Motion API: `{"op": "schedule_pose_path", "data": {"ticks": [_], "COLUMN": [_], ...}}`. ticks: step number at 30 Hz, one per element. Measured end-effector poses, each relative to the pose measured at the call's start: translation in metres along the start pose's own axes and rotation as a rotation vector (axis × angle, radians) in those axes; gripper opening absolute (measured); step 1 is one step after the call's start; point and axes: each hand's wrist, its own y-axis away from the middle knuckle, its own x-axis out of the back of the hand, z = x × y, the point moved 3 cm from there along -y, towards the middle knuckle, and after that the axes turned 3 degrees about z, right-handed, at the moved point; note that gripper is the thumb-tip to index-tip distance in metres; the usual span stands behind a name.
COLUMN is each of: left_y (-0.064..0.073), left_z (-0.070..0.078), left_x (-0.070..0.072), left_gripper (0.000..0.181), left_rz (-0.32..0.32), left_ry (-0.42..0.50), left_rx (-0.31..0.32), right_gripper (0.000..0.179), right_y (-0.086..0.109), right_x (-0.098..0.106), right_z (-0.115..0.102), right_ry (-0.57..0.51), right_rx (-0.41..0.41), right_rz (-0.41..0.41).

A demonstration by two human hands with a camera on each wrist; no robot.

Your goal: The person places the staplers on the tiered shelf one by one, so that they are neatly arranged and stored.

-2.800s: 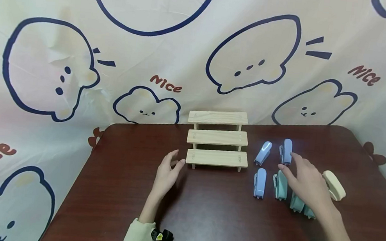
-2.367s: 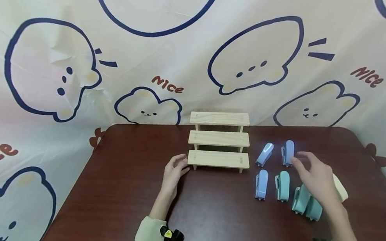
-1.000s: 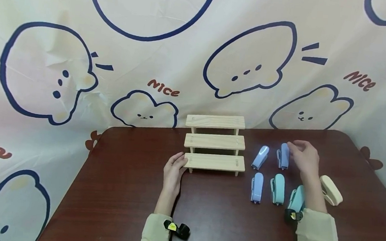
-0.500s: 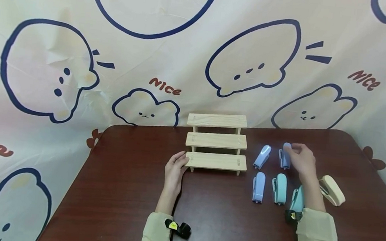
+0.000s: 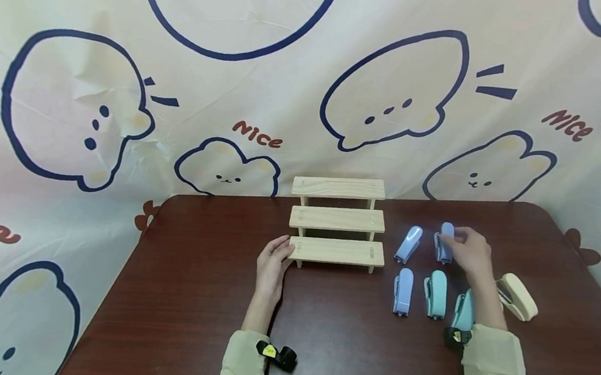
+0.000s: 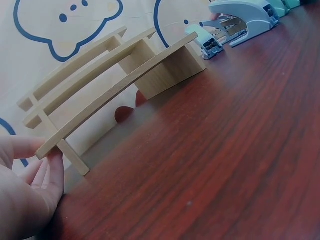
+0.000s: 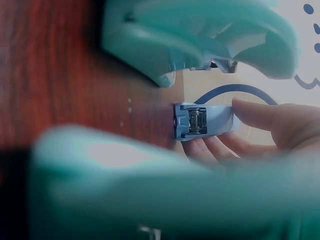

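A three-tier wooden step stand [image 5: 335,250] stands against the back of the table. My left hand [image 5: 270,270] pinches the left end of its lowest board; in the left wrist view the fingers sit under the stand's board [image 6: 112,90]. To the right, my right hand [image 5: 472,254] holds the far-right blue stapler [image 5: 442,255] between thumb and fingers. In the right wrist view that stapler [image 7: 217,120] is upright, its front end low at the table. Two other blue staplers, one tilted [image 5: 409,245] and one straight [image 5: 402,292], lie to its left and nearer.
A teal stapler [image 5: 435,294] lies nearer me, with another teal stapler [image 5: 463,310] partly under my right forearm. Beyond the arm is a cream stapler [image 5: 517,297]. A printed cloth [image 5: 233,95] hangs behind the dark wooden table [image 5: 349,351].
My right hand has moved from above the teal staplers to the far blue one and taken hold of it. My left hand has moved right onto the stand's lowest board.
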Motion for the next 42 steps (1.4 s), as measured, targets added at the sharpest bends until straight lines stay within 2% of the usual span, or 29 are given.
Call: {"op": "schedule_pose_path", "data": {"ticks": [11, 21, 33, 42], "left_y": [0.0, 0.0, 0.001, 0.001], "left_z": [0.0, 0.001, 0.0, 0.001], "left_x": [-0.001, -0.001, 0.0, -0.001], "left_gripper": [0.041, 0.04, 0.04, 0.039], "left_rz": [0.013, 0.01, 0.006, 0.008], "left_ry": [-0.003, -0.002, -0.006, 0.002], "left_rx": [0.001, -0.007, -0.007, -0.005], "right_gripper": [0.066, 0.057, 0.048, 0.046], "right_y": [-0.002, 0.0, 0.002, 0.003], "right_x": [-0.001, 0.0, 0.002, 0.002], "right_z": [-0.001, -0.005, -0.008, -0.012], "right_ry": [0.072, 0.123, 0.117, 0.107], "right_rx": [0.015, 0.064, 0.118, 0.11], "right_rz": [0.0, 0.027, 0.101, 0.119]}}
